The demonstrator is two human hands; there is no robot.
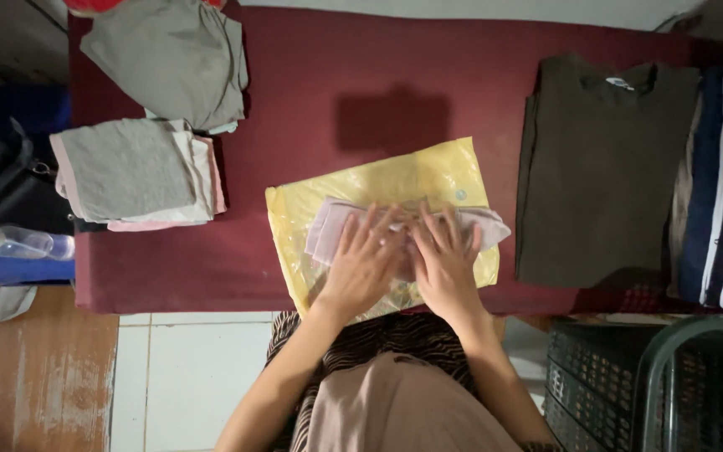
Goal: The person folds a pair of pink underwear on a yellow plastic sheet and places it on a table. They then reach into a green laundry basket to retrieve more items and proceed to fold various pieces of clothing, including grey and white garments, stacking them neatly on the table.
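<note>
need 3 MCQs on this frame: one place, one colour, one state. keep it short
1. Where does the dark shirt lie?
A. right of the yellow bag
B. on the floor
C. in the crate

2. What colour is the table cover?
A. blue
B. maroon
C. white

3. How are the hands?
A. both flat on the pink cloth
B. one raised in the air
C. both closed around a bottle

Answers: 1 A, it lies folded to the right of the yellow bag. 2 B, the cover is maroon. 3 A, left hand and right hand press flat, fingers spread, on the pink cloth.
</note>
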